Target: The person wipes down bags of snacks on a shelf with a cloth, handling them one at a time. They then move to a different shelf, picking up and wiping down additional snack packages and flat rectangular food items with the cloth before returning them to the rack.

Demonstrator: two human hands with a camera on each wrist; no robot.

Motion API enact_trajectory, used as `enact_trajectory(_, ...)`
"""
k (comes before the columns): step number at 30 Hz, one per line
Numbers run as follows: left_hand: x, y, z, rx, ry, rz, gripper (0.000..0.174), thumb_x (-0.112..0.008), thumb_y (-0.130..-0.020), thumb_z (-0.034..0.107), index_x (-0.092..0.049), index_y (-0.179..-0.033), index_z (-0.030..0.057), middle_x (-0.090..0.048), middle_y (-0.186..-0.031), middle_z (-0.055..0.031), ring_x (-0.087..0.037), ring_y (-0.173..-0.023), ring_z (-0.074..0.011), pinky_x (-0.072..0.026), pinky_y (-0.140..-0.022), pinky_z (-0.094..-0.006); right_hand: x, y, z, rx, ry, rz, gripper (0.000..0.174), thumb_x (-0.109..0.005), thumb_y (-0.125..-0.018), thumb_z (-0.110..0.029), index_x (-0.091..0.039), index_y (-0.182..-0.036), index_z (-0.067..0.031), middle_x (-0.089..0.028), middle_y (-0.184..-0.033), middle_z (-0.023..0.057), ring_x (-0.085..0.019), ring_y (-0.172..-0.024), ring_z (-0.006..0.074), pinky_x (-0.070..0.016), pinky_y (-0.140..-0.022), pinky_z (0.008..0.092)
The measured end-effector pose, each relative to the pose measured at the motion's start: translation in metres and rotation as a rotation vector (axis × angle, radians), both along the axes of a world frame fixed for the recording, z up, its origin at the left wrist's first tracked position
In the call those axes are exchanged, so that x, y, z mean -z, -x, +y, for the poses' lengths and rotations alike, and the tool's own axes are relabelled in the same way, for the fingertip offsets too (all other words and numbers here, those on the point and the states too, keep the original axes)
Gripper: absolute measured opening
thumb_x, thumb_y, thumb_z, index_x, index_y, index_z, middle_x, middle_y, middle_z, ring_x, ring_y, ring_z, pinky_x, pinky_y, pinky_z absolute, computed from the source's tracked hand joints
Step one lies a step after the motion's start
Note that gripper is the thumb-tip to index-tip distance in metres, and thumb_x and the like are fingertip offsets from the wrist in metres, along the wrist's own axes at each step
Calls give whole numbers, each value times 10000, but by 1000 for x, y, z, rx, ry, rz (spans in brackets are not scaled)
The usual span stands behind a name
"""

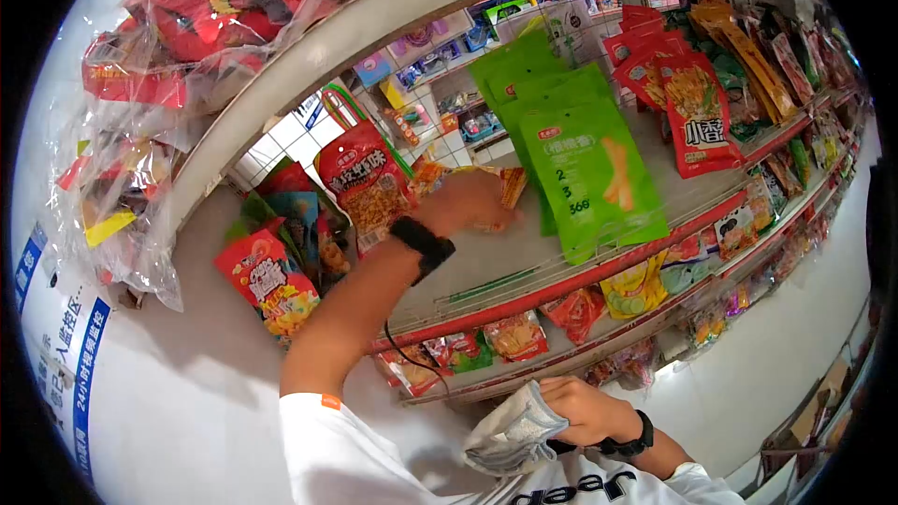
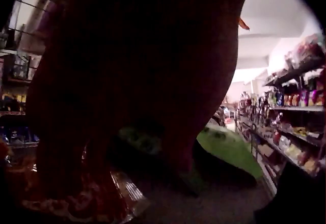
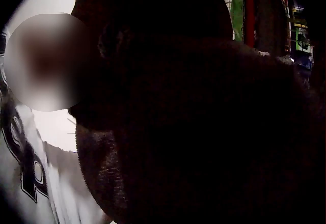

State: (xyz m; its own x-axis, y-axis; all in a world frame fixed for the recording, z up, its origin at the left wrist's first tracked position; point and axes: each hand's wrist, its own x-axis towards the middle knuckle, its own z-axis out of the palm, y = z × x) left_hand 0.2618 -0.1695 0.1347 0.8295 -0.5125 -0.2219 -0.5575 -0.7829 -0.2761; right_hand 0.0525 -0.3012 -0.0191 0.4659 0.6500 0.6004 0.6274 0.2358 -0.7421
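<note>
In the head view my left hand (image 1: 468, 201) reaches onto the shelf and holds an orange-and-yellow snack packet (image 1: 513, 187), partly hidden behind the hand. The left wrist view is dark, with the fingers coming down onto the shiny packet (image 2: 135, 201). Low in front of the body, my right hand (image 1: 585, 409) grips a folded grey cloth (image 1: 514, 425). A dark textured part of the cloth (image 3: 104, 168) shows in the right wrist view. Green snack bags (image 1: 594, 168) stand right of my left hand, and a red snack bag (image 1: 363, 182) leans to its left.
The shelf (image 1: 477, 271) has a red front edge with a low wire guard. More bright bags (image 1: 271, 281) stand at its left end, and red bags (image 1: 692, 112) at the right. Lower tiers hold further packets (image 1: 514, 337). Plastic-wrapped red goods (image 1: 215, 19) sit above left.
</note>
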Motion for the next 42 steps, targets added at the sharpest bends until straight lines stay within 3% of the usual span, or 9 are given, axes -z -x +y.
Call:
enact_trajectory(7, 39, -17, 3, 285, 64, -274, 305, -548, -665, 283, -590, -683, -19, -582, -730, -189, -569, -677, -324, -445, -557, -406, 2, 0, -1, 38, -25, -38, 267, -551, -619, -163, -508, -799, 30, -532, -779, 187, -471, -745, 381, -387, -688, 410)
enact_trajectory(16, -85, -41, 54, 356, 352, -691, 151, -441, -699, 60, -460, -783, -64, -516, -760, -277, -542, -564, -377, -451, -564, -425, 2, -1, 3, -33, 75, -12, 256, -562, -613, -149, -509, -788, 31, -530, -777, 191, -471, -744, 379, -387, -687, 408)
enact_trajectory(22, -115, 25, 61, -115, 1355, -97, 144, -444, -823, 111, -428, -814, -32, -527, -702, -120, -582, -512, -207, -479, -431, -285, 4, 1, 4, -10, -71, 133, 295, -567, -657, -147, -527, -885, 36, -541, -855, 179, -500, -818, 343, -397, -736, 374)
enact_trajectory(25, -104, 62, 71, -23, 1529, -69, 187, -451, -845, 162, -432, -871, -22, -548, -719, -136, -592, -567, -223, -500, -478, -291, 16, 4, -3, -23, -249, 555, 288, -557, -743, -134, -530, -982, 23, -551, -1018, 108, -518, -933, 201, -390, -824, 312)
enact_trajectory(29, -67, 131, 74, 120, 1854, -119, 160, -427, -860, 165, -397, -840, 10, -550, -764, -136, -588, -601, -202, -514, -510, -300, 45, 4, -6, 270, -468, 918, 405, -544, -787, -154, -431, -1147, -8, -503, -1110, 93, -488, -982, 176, -380, -874, 310)
enact_trajectory(32, -17, 169, 83, 162, 2105, -208, 159, -430, -858, 173, -371, -869, 25, -533, -803, -126, -577, -616, -190, -510, -478, -291, -9, -10, 4, -22, -509, 967, 632, -323, -818, -515, -367, -1179, 2, -433, -1146, 234, -454, -1039, 323, -372, -889, 425)
enact_trajectory(35, 41, 195, 82, -1, 2297, -276, 183, -457, -846, 191, -357, -848, 37, -516, -807, -105, -563, -599, -166, -494, -419, -275, 29, -25, 6, -470, -1002, 1394, 647, -366, -824, -474, -231, -1280, -35, -342, -1262, 172, -355, -1143, 331, -328, -934, 434)
enact_trajectory(40, 110, 215, 83, -120, 2378, -225, 218, -558, -793, 145, -358, -793, 59, -474, -878, -62, -471, -863, -165, -386, -796, -340, -32, -11, -1, -331, -866, 1159, 500, -312, -873, -372, -184, -1298, -141, -341, -1272, 96, -402, -1092, 381, -371, -801, 596)
enact_trajectory(42, 121, 218, 84, -74, 2367, -133, 224, -568, -782, 132, -355, -779, 62, -468, -883, -59, -470, -877, -165, -388, -803, -340, -20, -25, 4, -498, -942, 1077, 436, -372, -860, -343, -309, -1234, -128, -376, -1231, 100, -352, -1134, 382, -343, -831, 614)
